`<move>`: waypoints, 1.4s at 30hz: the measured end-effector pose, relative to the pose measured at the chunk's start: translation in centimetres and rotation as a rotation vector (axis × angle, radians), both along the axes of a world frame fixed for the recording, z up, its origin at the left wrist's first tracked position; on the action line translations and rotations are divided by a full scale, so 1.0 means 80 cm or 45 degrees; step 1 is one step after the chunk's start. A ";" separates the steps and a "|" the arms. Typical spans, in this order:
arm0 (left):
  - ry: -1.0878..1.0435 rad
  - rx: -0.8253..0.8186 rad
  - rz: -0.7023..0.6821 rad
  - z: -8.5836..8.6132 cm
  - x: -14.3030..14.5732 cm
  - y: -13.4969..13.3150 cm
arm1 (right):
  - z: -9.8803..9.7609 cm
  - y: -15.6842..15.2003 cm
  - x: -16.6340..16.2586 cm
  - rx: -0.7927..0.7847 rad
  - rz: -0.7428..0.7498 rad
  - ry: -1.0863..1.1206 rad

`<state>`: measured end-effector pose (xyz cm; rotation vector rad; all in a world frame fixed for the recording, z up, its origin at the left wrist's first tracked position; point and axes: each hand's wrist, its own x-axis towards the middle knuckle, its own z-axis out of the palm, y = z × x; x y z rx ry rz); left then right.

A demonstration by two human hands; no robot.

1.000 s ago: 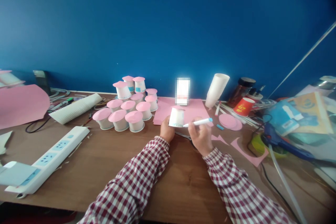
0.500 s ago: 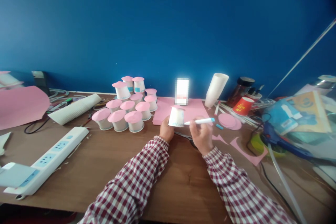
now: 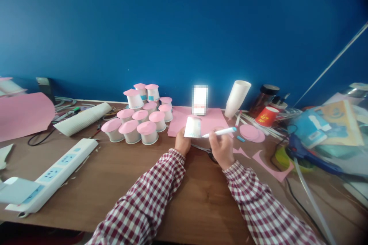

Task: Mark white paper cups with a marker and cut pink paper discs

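Observation:
My left hand (image 3: 182, 142) is closed around the left side of a white paper cup (image 3: 193, 127), held upside down with its wide rim low. Faint blue marks show near that rim. In my right hand (image 3: 222, 146) is a white marker (image 3: 220, 133) with a light blue end, its tip pointing left at the cup's lower right edge; whether it touches I cannot tell. Scissors (image 3: 202, 148) lie on the table between my hands, partly hidden by the right one. Behind the cup, pink paper sheets (image 3: 212, 116) lie under a bright pixelated upright object (image 3: 199, 100).
Several upturned cups with pink cone tops (image 3: 147, 128) stand to the left. A power strip (image 3: 57, 172) lies nearer. Rightward are a leaning cup stack (image 3: 238, 97), pink paper discs (image 3: 249, 132), a blue cap (image 3: 240, 139), a red cup (image 3: 266, 116) and a blue glue gun (image 3: 313, 159).
The marker has tilted slightly and shifted a little, with my right hand. The cup stays almost in place in my left hand.

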<state>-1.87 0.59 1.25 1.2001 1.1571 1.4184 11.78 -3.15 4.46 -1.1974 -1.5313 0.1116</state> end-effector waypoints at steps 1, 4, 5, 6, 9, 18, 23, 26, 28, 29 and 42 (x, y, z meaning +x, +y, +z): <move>-0.058 -0.039 -0.020 0.002 0.001 0.000 | 0.000 0.001 0.001 -0.003 -0.036 0.065; -0.290 -0.124 -0.040 0.006 0.002 -0.001 | 0.000 0.002 0.001 -0.030 -0.037 0.263; -0.378 -0.141 -0.049 0.007 0.003 -0.001 | 0.000 0.002 0.001 -0.046 0.004 0.293; -0.459 -0.155 -0.070 0.008 0.003 -0.001 | -0.001 0.002 0.000 -0.059 0.047 0.303; -0.582 -0.196 -0.185 0.009 0.004 -0.001 | -0.002 -0.001 -0.003 -0.074 0.157 0.240; -0.671 -0.240 -0.310 0.008 0.005 -0.001 | -0.005 -0.002 -0.009 -0.082 0.158 0.075; -0.594 -0.175 -0.266 0.002 0.005 0.001 | -0.007 0.002 -0.008 -0.131 0.188 0.104; -0.417 -0.077 -0.233 -0.002 0.001 0.003 | -0.006 0.002 -0.007 -0.130 0.208 0.115; -0.215 0.054 -0.197 -0.004 -0.002 0.004 | -0.006 0.003 -0.006 -0.156 0.227 0.128; -0.111 0.134 -0.164 -0.005 -0.003 0.004 | -0.006 0.003 -0.005 -0.173 0.235 0.138; 0.224 0.456 -0.070 0.002 -0.002 -0.011 | -0.008 0.006 -0.005 -0.231 0.190 0.203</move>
